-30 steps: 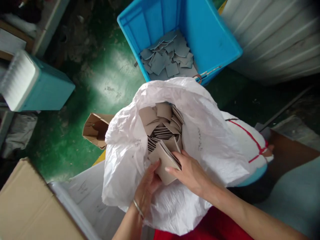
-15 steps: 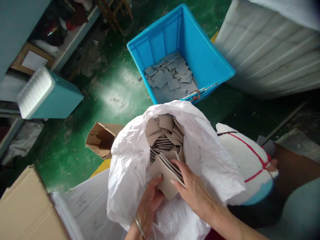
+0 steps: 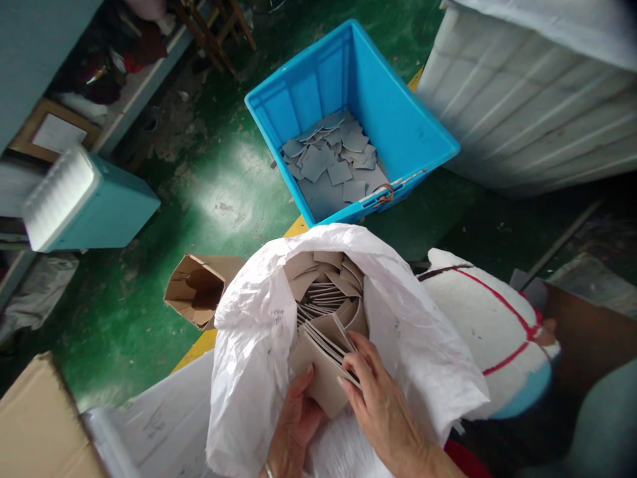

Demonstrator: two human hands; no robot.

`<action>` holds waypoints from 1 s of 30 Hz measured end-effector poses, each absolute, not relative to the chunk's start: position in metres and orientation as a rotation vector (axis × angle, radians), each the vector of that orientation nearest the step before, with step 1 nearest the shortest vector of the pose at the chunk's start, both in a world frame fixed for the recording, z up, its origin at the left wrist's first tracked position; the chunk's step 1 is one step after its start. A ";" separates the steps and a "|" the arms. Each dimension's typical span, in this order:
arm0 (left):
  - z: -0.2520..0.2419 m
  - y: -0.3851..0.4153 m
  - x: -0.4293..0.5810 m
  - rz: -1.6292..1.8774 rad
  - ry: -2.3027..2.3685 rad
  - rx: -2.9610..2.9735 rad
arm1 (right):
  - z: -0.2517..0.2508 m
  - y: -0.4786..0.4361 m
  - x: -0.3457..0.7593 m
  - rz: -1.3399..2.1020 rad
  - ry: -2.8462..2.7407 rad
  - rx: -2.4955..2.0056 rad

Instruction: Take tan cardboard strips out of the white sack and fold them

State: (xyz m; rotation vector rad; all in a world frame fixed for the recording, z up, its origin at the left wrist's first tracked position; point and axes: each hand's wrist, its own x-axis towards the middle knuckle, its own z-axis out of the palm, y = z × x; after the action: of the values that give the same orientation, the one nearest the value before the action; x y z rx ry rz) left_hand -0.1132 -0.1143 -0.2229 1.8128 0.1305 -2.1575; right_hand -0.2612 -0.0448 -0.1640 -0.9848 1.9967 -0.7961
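Note:
Both of my hands hold a small stack of grey-brown cardboard pieces (image 3: 321, 372) over the mouth of a white sack (image 3: 249, 372). My left hand (image 3: 297, 418) grips the stack's left and lower side, thumb on the front piece. On the right edge, my right hand (image 3: 381, 398) has its thumb and fingers closed on the pieces, which fan slightly apart at the top. Inside the sack lie many more loose cardboard pieces (image 3: 328, 292), some flat and some on edge.
Beyond the sack stands a blue plastic bin (image 3: 403, 119) with scattered grey pieces (image 3: 323, 156) at its bottom. An open cardboard box (image 3: 199, 292) is on the green floor at left. A white bundle tied with red cord (image 3: 472, 318) sits at right, and a teal container (image 3: 104, 206) at far left.
My right hand's fingers have shifted on the stack's edge, with the fingers more bent over it. The view has tilted slightly, so the sack and bin appear lower.

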 end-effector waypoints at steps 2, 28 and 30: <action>-0.224 -0.115 -0.114 -2.146 0.148 1.816 | -0.166 -0.044 -0.261 -0.809 1.998 -0.980; -0.248 -0.118 -0.092 -2.167 0.143 1.843 | -0.173 -0.032 -0.250 -0.776 2.057 -1.187; -0.244 -0.121 -0.096 -2.152 0.135 1.850 | -0.175 -0.033 -0.250 -0.776 2.042 -1.226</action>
State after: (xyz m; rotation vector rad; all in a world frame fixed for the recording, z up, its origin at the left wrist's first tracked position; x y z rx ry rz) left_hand -0.0957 -0.1213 -0.2437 1.8497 0.1350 -2.1520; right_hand -0.2504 -0.0329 -0.1750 -1.2263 2.0417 -0.7758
